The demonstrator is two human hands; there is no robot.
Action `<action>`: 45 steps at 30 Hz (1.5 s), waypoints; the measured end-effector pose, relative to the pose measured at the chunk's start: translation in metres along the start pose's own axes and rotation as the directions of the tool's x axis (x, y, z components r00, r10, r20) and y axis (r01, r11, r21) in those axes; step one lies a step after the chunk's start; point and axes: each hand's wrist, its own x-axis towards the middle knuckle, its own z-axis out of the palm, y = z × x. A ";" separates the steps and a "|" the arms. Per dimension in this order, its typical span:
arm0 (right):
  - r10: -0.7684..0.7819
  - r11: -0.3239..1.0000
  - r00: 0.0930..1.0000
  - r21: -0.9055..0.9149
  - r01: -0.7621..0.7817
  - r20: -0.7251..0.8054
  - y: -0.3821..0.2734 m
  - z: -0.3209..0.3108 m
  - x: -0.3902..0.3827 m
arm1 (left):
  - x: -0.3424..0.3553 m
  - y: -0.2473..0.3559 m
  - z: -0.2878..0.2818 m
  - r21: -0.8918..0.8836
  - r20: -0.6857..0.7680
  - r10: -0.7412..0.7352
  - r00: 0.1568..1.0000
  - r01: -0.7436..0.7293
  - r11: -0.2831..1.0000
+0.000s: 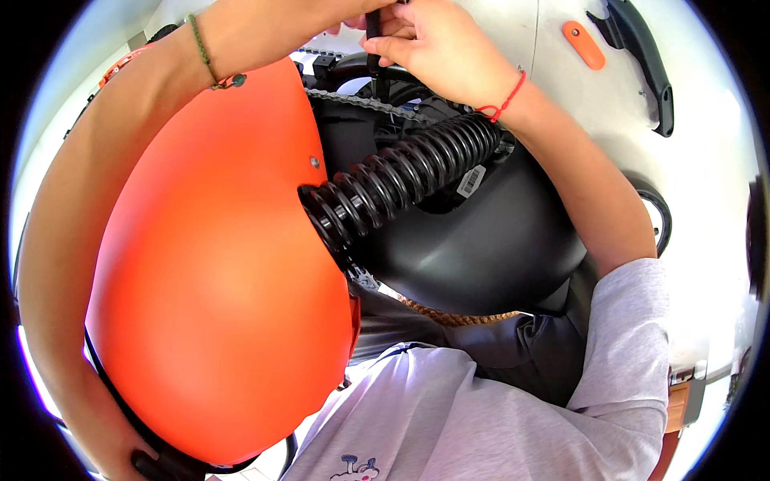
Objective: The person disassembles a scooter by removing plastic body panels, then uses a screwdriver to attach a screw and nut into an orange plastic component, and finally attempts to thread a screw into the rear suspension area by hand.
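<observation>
My right hand [433, 50] is closed around a slim black rod-like tool [373, 36], thumb and fingers pinching it. The tool stands about upright above a metal chain [365, 100], and its lower end is hard to make out. My left hand [349, 10] meets the right one at the top edge; most of its fingers are cut off or hidden. Below the hands, a black coil-spring shock absorber [405, 176] runs slantwise between a large glossy orange body panel [216, 264] and dark machine parts. A rounded black cover [481, 248] lies beside the spring.
At the upper right, a small orange plastic piece [583, 46] with a hole and a long curved black plastic part [638, 60] lie on the pale floor. Part of a black-rimmed wheel [659, 212] shows behind my right arm. Braided rope [461, 317] passes under the black cover.
</observation>
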 end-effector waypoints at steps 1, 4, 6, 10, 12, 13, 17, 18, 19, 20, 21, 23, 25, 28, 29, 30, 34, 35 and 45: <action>-0.021 1.000 0.999 -0.012 0.021 0.026 -0.003 -0.003 -0.001 | 0.000 -0.001 0.000 0.071 0.011 0.027 1.000 -0.028 0.997; 0.006 0.979 0.999 0.205 -0.015 0.047 -0.001 0.007 0.001 | -0.007 0.000 0.003 0.181 -0.080 0.110 0.991 -0.094 0.979; -0.081 0.959 0.997 0.273 0.076 0.008 -0.002 0.014 0.003 | -0.011 0.001 0.006 0.316 -0.133 0.178 0.975 -0.129 0.940; -0.054 0.998 0.999 -0.011 0.054 -0.001 -0.011 0.010 0.009 | -0.015 0.019 -0.002 0.258 -0.065 -0.071 0.995 0.086 0.962; -0.027 0.996 0.999 0.086 0.029 -0.018 -0.011 0.011 0.005 | -0.013 0.007 -0.001 0.127 -0.036 -0.061 0.997 0.065 0.990; -0.015 0.991 1.000 0.134 0.019 -0.027 -0.010 0.011 0.004 | -0.013 -0.001 0.000 0.107 -0.030 0.002 1.000 0.001 0.994; -0.002 0.953 0.997 0.303 0.027 -0.083 0.016 0.009 0.004 | 0.000 -0.019 0.004 0.114 0.004 0.267 0.964 -0.266 0.957; 0.001 0.960 0.998 0.281 0.018 -0.069 0.013 0.009 0.004 | 0.001 -0.024 0.006 0.087 -0.036 0.289 0.957 -0.285 0.955; 0.005 0.966 0.998 0.257 0.010 -0.055 0.011 0.010 0.004 | -0.001 -0.028 0.005 0.167 -0.060 0.307 0.950 -0.293 0.941; 0.013 0.969 0.999 0.247 0.000 -0.050 0.008 0.013 0.004 | -0.003 -0.031 0.004 0.247 -0.085 0.324 0.942 -0.295 0.923; 0.028 0.973 0.998 0.231 -0.016 -0.051 0.006 0.015 0.005 | -0.007 -0.020 0.001 0.420 -0.084 0.347 0.934 -0.282 0.863; 0.044 0.982 0.998 0.185 -0.038 -0.033 0.002 0.015 0.006 | -0.008 -0.007 0.000 0.521 -0.098 0.281 0.955 -0.192 0.832; 0.047 0.991 0.999 0.127 -0.048 0.008 -0.005 0.010 0.009 | -0.008 0.005 0.001 0.397 -0.111 0.093 0.989 -0.041 0.917; 0.048 0.996 0.998 0.082 -0.045 -0.042 -0.009 0.008 0.008 | -0.015 0.033 -0.003 0.317 -0.063 -0.078 0.995 0.094 0.944; 0.042 0.991 0.997 0.129 -0.033 -0.069 -0.006 0.009 0.008 | -0.015 0.034 -0.002 0.258 -0.062 -0.084 0.995 0.097 0.961; 0.032 0.984 0.995 0.177 -0.015 -0.093 -0.002 0.010 0.008 | -0.014 0.021 0.003 0.150 -0.098 -0.017 0.995 0.032 0.988; 0.066 0.970 0.985 0.244 -0.025 -0.162 0.010 0.010 0.010 | -0.005 -0.001 0.000 0.012 -0.105 0.191 0.976 -0.191 0.982; 0.081 0.955 0.988 0.293 -0.040 -0.128 0.011 0.010 0.010 | -0.004 -0.003 -0.001 0.075 -0.099 0.155 0.983 -0.148 0.986; 0.045 0.995 0.998 0.088 -0.041 -0.048 -0.007 0.008 0.007 | -0.017 0.028 -0.018 -0.126 0.087 -0.081 0.993 0.092 0.988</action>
